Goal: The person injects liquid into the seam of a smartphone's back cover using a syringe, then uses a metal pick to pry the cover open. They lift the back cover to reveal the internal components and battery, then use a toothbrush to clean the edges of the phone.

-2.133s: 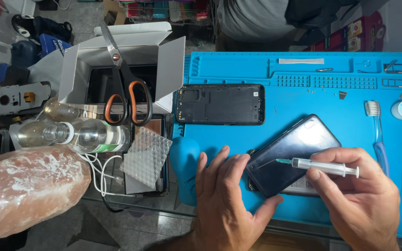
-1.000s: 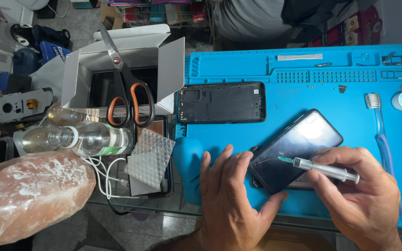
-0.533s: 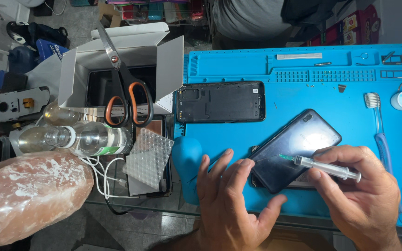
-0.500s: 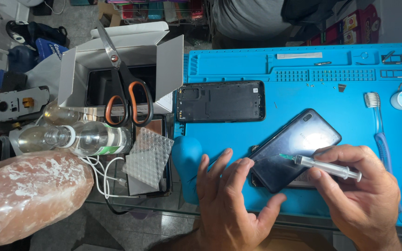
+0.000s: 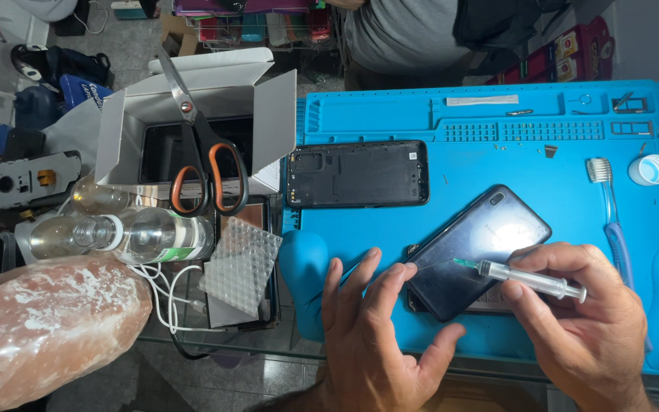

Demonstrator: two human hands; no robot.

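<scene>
Right hand (image 5: 581, 328) fingers pinch one syringe (image 5: 532, 278), its tip over the dark phone (image 5: 478, 250) on the blue mat (image 5: 497, 160). Left hand (image 5: 375, 336) fingers are spread open, steadying that phone's edge. One phone back cover (image 5: 358, 174) lies beyond the left fingers, and one toothbrush (image 5: 610, 214) just past the right fingers.

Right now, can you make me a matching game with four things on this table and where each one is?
Things:
1. syringe
2. scissors
3. toothbrush
4. dark phone

Places:
A. lying across the open white box
B. on the blue mat, near its right edge
C. pinched in the right hand
D. steadied at its edge by the left hand

Pairs: 1-C, 2-A, 3-B, 4-D
</scene>
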